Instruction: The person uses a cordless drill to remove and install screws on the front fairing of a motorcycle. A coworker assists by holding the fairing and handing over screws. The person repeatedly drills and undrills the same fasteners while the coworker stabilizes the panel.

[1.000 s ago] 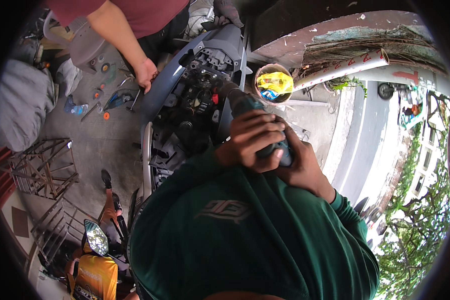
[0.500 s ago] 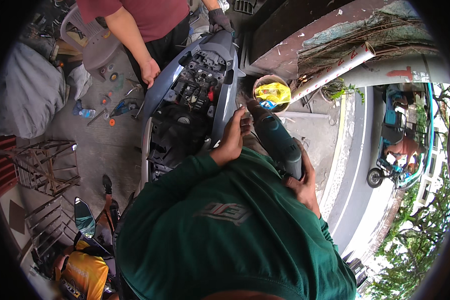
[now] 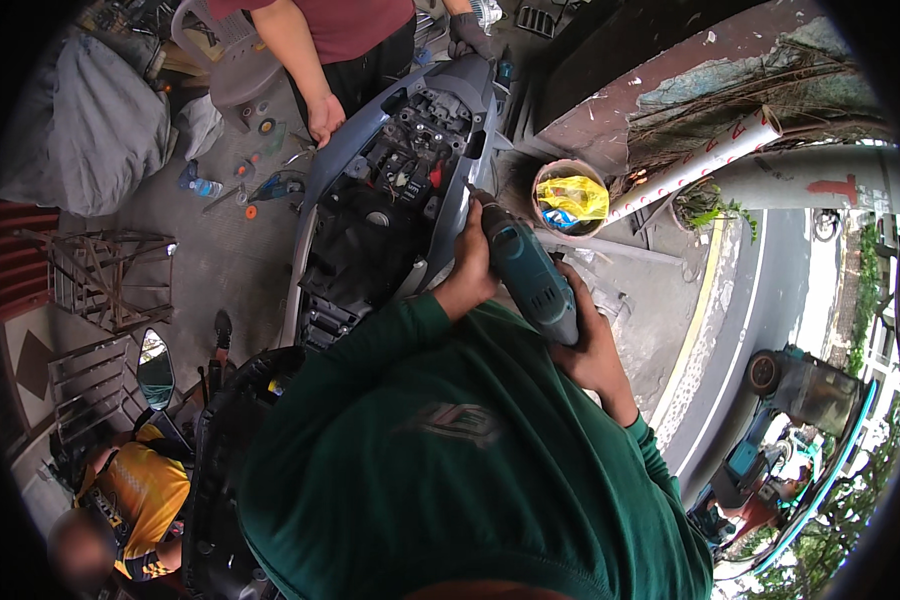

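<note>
1. The teal power drill (image 3: 526, 268) sits just above my chest at picture centre, with its long axis running from its butt at about 5 o'clock up to its nose at about 11 o'clock.
2. The nose ends right at the right-hand edge of the stripped grey scooter body (image 3: 390, 190), beside the exposed wiring and connectors. I can't make out the bit itself, so whether it actually touches the panel is hard to say.
3. My left hand (image 3: 473, 262) is the nearer one to the working end. It is curled against the front of the drill body on its 9 o'clock side, fingers closed around it.
4. My right hand (image 3: 592, 345) is at the rear, at 5 o'clock from the nose, wrapped shut around the handle. The trigger finger is hidden, so I cannot tell if it is pressing.
5. So the scooter lies ahead of both hands toward 11 o'clock, in line with the drill.
6. Further out, another person in a maroon shirt stands at 12 o'clock, one bare hand (image 3: 324, 117) resting by the scooter's far left edge.
7. A bucket with a yellow bag (image 3: 570, 196) stands at 1 o'clock from the drill, and small tools (image 3: 260, 185) lie scattered on the concrete at 10 o'clock.
</note>
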A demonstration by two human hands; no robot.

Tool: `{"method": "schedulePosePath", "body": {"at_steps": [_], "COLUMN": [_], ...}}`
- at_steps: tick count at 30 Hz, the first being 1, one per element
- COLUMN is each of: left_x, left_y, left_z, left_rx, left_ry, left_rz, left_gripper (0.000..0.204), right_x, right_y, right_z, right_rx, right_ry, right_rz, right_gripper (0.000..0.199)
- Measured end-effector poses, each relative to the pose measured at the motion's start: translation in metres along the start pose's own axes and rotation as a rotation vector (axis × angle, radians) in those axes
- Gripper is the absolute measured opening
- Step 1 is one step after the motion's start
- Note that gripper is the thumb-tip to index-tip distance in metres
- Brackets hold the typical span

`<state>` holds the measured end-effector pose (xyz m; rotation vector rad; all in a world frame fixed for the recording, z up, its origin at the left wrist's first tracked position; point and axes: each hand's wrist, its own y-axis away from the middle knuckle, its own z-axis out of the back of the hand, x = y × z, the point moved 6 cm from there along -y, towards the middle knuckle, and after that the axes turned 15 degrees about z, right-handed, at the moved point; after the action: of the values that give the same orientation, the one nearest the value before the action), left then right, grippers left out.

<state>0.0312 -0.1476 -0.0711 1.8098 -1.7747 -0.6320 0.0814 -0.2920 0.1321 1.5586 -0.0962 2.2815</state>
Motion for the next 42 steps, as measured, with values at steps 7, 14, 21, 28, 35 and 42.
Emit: {"method": "schedulePosePath", "body": {"at_steps": [7, 14, 21, 28, 35, 42], "left_x": [-0.025, -0.057, -0.091, -0.099, -0.096, -0.107], "left_y": [-0.003, 0.006, -0.003, -0.013, -0.02, -0.003], "left_z": [0.006, -0.013, -0.016, -0.012, -0.018, -0.008], "left_rx": [0.115, 0.209, 0.229, 0.142, 0.15, 0.108], "left_ry": [0.131, 0.019, 0.061, 0.105, 0.143, 0.123], "left_rz": [0.044, 0.037, 0.079, 0.081, 0.135, 0.123], "left_gripper": [0.074, 0.075, 0.054, 0.052, 0.048, 0.047], "right_x": [0.009, 0.019, 0.008, -0.001, 0.004, 0.013], "right_y": [-0.029, -0.063, -0.105, -0.128, -0.131, -0.144], "right_z": [-0.019, -0.04, -0.039, -0.037, -0.029, -0.048], "right_rx": [0.035, -0.003, 0.041, 0.051, 0.069, 0.122], "right_ry": [0.164, 0.291, 0.314, 0.344, 0.281, 0.365], "right_rz": [0.114, 0.045, -0.069, -0.029, -0.123, -0.16], "right_gripper": [0.102, 0.102, 0.1, 0.102, 0.103, 0.102]}}
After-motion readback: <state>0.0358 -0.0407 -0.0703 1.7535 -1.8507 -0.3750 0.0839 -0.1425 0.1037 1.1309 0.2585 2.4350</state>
